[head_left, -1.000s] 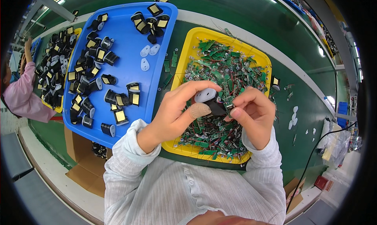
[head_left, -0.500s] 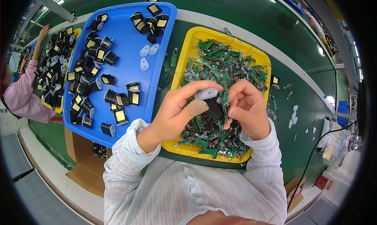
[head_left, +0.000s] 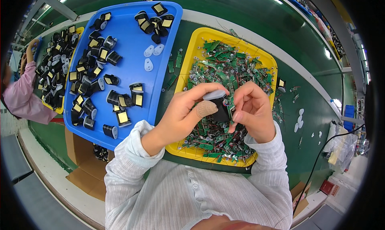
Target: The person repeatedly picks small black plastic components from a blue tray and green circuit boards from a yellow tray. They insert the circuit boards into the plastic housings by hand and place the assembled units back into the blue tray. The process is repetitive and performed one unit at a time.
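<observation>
My left hand (head_left: 176, 119), with a bandage on its thumb, grips a black plastic housing (head_left: 220, 113) topped by a grey oval cap (head_left: 214, 95). Pinched in my right hand (head_left: 254, 114) is a small green circuit board (head_left: 231, 105), held against the right side of the housing. Whether the board sits inside or only beside it I cannot tell. Both hands are above a yellow tray (head_left: 172, 149) heaped with green circuit boards (head_left: 218, 69) and thin wires.
At left lies a blue tray (head_left: 132, 69) holding black housings with yellowish pads and a few loose grey caps (head_left: 148, 64). Beyond it stands another yellow tray (head_left: 60, 109), near a co-worker in a pink sleeve (head_left: 26, 85). White pieces (head_left: 300, 118) lie on the green table at right.
The housing has tilted in my left hand, so its cap shows more edge-on. My right hand has barely moved. The co-worker's raised arm has come down.
</observation>
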`<state>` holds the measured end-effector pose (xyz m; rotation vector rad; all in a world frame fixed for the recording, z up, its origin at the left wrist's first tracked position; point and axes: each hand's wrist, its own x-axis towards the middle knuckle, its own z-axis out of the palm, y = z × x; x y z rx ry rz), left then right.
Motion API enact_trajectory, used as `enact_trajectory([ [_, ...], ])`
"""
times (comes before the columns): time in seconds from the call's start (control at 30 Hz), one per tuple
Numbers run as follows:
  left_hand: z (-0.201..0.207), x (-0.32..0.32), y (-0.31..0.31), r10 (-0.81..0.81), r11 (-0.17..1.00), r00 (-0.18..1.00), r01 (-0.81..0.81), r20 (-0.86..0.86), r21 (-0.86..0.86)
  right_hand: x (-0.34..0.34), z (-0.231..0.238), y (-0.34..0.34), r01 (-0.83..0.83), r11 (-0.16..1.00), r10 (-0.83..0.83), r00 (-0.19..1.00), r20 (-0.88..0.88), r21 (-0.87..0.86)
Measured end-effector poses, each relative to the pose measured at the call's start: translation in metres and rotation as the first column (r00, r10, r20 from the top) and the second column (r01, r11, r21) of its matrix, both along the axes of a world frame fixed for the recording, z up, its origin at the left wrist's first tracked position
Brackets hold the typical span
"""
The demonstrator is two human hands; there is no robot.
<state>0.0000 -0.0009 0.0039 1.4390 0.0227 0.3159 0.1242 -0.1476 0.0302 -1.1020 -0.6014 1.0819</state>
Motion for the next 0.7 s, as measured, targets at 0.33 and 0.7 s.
enact_trajectory([
  [0.33, -0.0001, -0.0002, 0.0005, 0.078, 0.965, 0.996, -0.083, 0.031, 0.249, 0.0042, 0.0036, -0.0019, -0.130, 0.982, 0.121, 0.990, -0.071, -0.139],
  [0.7, 0.0039, 0.0017, 0.0018, 0.074, 0.914, 0.995, -0.092, 0.061, 0.396, -0.0003, 0.0024, -0.0033, -0.127, 0.983, 0.136, 0.989, 0.056, -0.136],
])
